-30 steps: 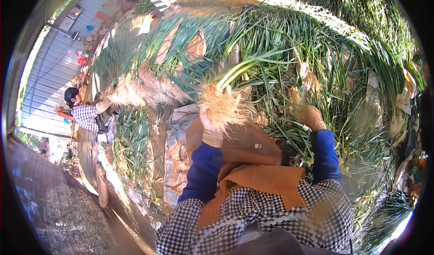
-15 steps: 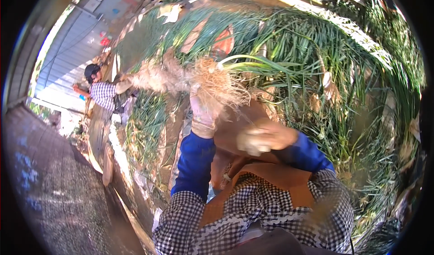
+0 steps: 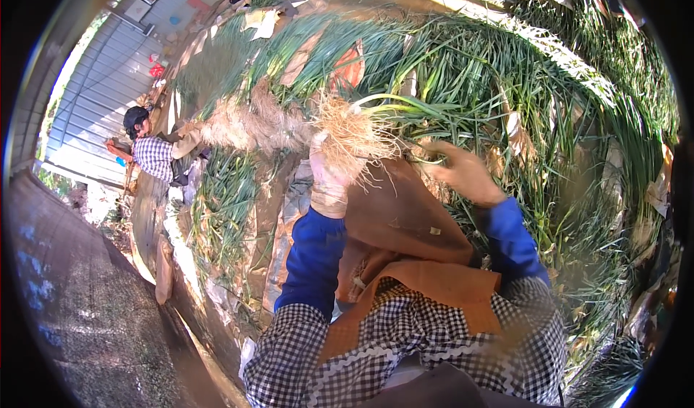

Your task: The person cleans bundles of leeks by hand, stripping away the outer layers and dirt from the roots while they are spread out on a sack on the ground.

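My left hand [image 3: 323,164] is closed round a bunch of garlic plants [image 3: 354,135], held with its pale, stringy roots upward. One white stem with green leaves [image 3: 390,104] bends out of the bunch to the right. To the right of the roots, my right hand [image 3: 466,175] has its thumb and fingers apart, close to the leaves of the pile; I see nothing held in it. A long heap of rooted plants [image 3: 253,122] lies left of my left hand, its tan roots side by side. A brown apron [image 3: 405,213] covers my lap.
Piled green leaves [image 3: 520,83] spread across the far side and right. A co-worker in a checked shirt [image 3: 153,155] sits at the left with hands at the far end of the root row. A wooden board [image 3: 164,271] and dark netting [image 3: 94,299] lie at the left.
My right hand has moved up and to the right, away from above my lap to the leaves. My left hand keeps the bunch in nearly the same place.
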`<action>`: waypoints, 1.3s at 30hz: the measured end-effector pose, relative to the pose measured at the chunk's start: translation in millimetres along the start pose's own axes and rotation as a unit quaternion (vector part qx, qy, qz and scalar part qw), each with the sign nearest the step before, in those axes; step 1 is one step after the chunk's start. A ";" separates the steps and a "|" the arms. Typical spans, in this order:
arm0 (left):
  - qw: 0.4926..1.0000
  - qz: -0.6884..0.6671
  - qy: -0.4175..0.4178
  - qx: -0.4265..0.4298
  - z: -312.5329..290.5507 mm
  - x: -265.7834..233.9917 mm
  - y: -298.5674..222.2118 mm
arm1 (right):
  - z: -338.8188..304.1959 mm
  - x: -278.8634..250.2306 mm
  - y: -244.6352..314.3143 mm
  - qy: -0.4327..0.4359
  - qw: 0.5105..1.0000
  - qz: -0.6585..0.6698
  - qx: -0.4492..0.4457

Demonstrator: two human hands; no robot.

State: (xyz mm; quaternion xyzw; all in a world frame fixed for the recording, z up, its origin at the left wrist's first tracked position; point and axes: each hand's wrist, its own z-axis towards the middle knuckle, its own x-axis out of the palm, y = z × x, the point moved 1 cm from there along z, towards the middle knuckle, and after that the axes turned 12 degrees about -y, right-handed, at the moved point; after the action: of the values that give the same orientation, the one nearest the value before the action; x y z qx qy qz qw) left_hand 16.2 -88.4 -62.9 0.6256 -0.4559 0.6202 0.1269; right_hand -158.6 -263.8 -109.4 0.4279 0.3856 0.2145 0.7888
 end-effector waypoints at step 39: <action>0.995 0.011 -0.097 0.021 -37.8 -47.4 32.3 | -28.0 86.6 69.5 0.038 0.917 -0.204 -0.341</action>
State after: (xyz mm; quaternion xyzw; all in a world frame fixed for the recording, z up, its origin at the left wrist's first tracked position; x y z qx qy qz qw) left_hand -23.5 -59.3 -110.8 0.6800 -0.4602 0.5675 0.0620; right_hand -128.5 -154.0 -97.2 0.0364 0.3980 0.1832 0.8982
